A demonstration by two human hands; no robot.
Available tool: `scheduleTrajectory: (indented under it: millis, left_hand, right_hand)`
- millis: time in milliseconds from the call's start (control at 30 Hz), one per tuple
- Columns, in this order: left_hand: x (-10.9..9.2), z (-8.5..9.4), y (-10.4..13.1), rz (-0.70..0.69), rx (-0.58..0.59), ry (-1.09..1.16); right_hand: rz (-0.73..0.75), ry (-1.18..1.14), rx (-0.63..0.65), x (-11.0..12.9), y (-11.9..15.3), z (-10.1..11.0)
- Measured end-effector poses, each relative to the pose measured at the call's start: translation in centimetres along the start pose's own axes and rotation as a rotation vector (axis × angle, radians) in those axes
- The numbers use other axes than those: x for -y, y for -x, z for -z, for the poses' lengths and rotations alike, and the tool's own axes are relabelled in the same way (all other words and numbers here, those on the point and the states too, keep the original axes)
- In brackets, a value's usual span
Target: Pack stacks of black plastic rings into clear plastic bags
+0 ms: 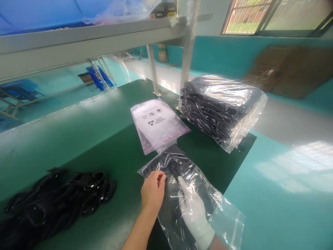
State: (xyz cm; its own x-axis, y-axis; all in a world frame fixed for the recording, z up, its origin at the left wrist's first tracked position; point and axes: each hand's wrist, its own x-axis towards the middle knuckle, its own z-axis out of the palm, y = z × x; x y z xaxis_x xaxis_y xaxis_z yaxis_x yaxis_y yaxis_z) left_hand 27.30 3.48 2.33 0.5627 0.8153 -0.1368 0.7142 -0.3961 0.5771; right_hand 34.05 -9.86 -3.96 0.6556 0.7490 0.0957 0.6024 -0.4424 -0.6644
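Left hand: your bare left hand (153,189) is resting on the near clear bag (171,205), its fingers curling closed toward the thumb; whether they are pinching film, you cannot tell from this view.
Right hand: your white-gloved right hand (192,208) is lying along the same bag, loosely open, its index finger pointing to the far end; whether it is inside or on top, you cannot tell.
Near clear bag: it is lying at the near edge of the green table (104,139), holding dark ribbed items (179,163) at its far end, its shiny film spreading to the right.
Printed bags: flat, pinkish printed bags (160,121) with "ATTENTION" and symbols are lying just beyond.
Packed stack: a larger clear bag of dark items (218,107) is sitting at the far right, beside a metal post (186,59).
Black pile: looped black items (57,205) are lying in a heap at the near left.
Overhead: a metal shelf (91,43) is spanning the upper left, bearing something blue (47,14).
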Motion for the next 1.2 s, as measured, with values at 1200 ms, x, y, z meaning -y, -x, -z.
scheduleTrajectory:
  millis: [1200]
  left_hand:
    - [0.9,-0.5,-1.2,-0.140,-0.063,-0.013]
  right_hand:
    - [0.024,0.098,0.201,0.7,-2.6,1.3]
